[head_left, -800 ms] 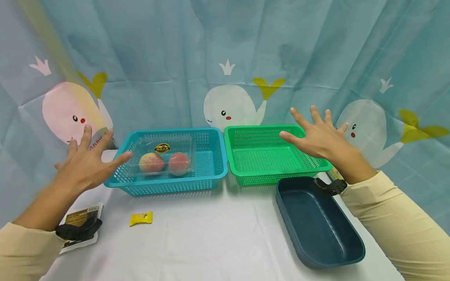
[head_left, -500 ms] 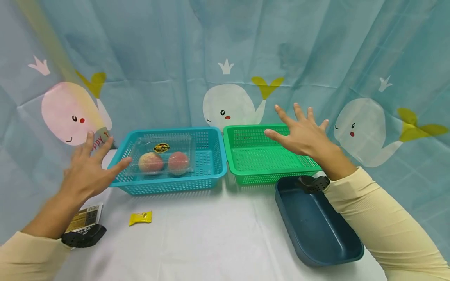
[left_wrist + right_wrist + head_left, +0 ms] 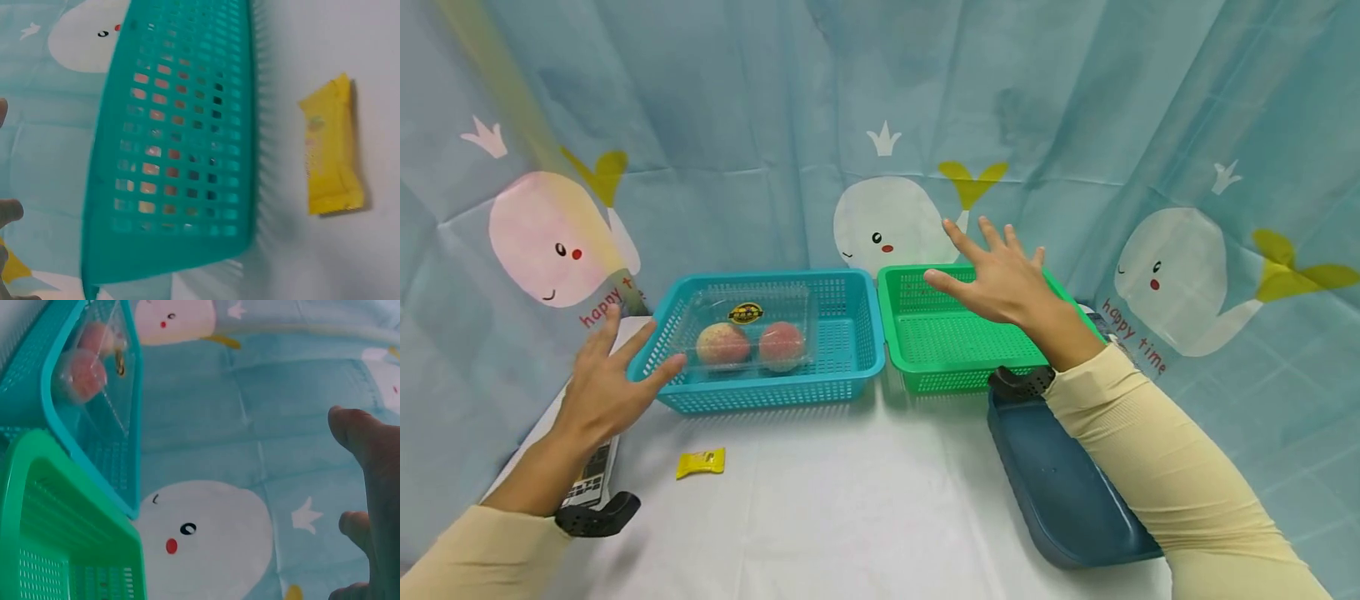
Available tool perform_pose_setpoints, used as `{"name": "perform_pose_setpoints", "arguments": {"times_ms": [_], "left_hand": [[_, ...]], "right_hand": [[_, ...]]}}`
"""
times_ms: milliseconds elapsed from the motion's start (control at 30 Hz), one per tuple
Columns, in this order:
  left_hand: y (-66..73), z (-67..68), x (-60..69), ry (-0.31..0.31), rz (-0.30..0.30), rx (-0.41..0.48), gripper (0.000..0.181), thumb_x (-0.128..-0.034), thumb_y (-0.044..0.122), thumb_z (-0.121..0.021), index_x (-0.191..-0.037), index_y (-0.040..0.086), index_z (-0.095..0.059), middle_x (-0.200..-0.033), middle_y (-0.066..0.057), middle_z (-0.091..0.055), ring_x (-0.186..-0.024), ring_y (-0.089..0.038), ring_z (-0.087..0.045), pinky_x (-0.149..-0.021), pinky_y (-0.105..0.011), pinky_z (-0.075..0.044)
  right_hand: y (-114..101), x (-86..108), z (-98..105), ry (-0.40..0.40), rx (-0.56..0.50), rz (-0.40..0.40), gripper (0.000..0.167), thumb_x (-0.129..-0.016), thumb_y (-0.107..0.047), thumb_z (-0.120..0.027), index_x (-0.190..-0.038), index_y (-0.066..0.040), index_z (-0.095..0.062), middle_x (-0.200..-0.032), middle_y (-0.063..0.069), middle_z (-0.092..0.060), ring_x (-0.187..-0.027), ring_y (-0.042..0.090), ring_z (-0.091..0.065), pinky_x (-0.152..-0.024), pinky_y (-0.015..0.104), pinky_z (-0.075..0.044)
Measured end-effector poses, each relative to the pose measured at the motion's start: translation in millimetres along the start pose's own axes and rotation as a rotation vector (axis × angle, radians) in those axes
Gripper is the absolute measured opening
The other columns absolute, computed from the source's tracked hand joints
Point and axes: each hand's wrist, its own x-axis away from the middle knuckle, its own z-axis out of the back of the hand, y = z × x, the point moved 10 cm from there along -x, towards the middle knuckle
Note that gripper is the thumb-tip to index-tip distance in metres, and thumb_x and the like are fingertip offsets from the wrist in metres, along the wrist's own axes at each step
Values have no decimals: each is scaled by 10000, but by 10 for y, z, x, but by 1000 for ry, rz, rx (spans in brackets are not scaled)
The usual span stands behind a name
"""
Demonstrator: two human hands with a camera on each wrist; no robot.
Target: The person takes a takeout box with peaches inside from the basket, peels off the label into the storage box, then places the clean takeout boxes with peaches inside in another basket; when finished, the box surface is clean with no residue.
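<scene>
Fingers spread, my left hand (image 3: pixel 606 387) hovers at the left end of the blue basket (image 3: pixel 775 393), holding nothing. Inside that basket lies a clear plastic clamshell box (image 3: pixel 790 300) with a black and gold label and two peaches (image 3: pixel 781 347). My right hand (image 3: pixel 1003 279), also spread and empty, is raised over the green basket (image 3: pixel 977 377), whose right part the forearm hides. In the right wrist view, the fingers (image 3: pixel 353 431) of that hand show at the right edge, apart from both baskets.
A small yellow wrapped packet (image 3: pixel 701 462) lies in front of the blue basket. The dark blue tray (image 3: pixel 1052 475) sits under the right forearm. A printed packet (image 3: pixel 597 475) is partly hidden by the left wrist. A whale-print curtain (image 3: pixel 737 125) hangs behind.
My right hand has swept left, from the green basket's right side toward its middle. My left hand has shifted slightly right and down. The baskets and packets have stayed put.
</scene>
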Motion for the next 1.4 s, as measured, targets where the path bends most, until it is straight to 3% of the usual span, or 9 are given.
{"name": "perform_pose_setpoints", "arguments": {"times_ms": [333,533,733,1067,1400], "left_hand": [[-212,-210,48,-48,47,26,751,-953,523,-504,-1475,8,-337,-1590,-108,114,-1384,-519,26,-958,-795,-95],[-307,-320,28,-75,74,26,756,-959,545,-473,-1458,-9,-355,-1588,-145,87,-1378,-529,16,-946,-797,-111],[-400,-418,36,-99,93,37,763,-971,539,-450,-1421,-72,-378,-1580,-190,56,-1377,-529,-16,-977,-770,-116],[-451,-494,18,-93,169,22,815,-950,576,-450,-1407,-96,-379,-1583,-200,0,-1336,-573,-136,-931,-785,-197],[-468,-475,30,-75,186,13,821,-941,585,-456,-1409,-86,-386,-1588,-186,-17,-1332,-569,-161,-927,-788,-202]], "right_hand": [[-238,-208,-192,8,-84,55,811,-845,-782,-373,-1528,-449,-89,-1599,110,-48,-1420,436,-34,-1000,770,-17],[-383,-344,-327,8,-138,92,799,-863,-757,-375,-1539,-409,-131,-1591,127,-96,-1411,420,-130,-1029,718,-146],[-550,-488,-579,-51,-249,106,799,-875,-737,-384,-1546,-377,-141,-1584,153,-96,-1408,414,-155,-1047,657,-236],[-805,-695,-950,-116,-359,113,771,-898,-680,-443,-1544,-354,-175,-1572,81,-208,-1419,286,-208,-1081,563,-264],[-1056,-912,-1308,-180,-501,67,778,-892,-664,-481,-1542,-320,-225,-1553,49,-273,-1397,302,-262,-1075,541,-297]]}}
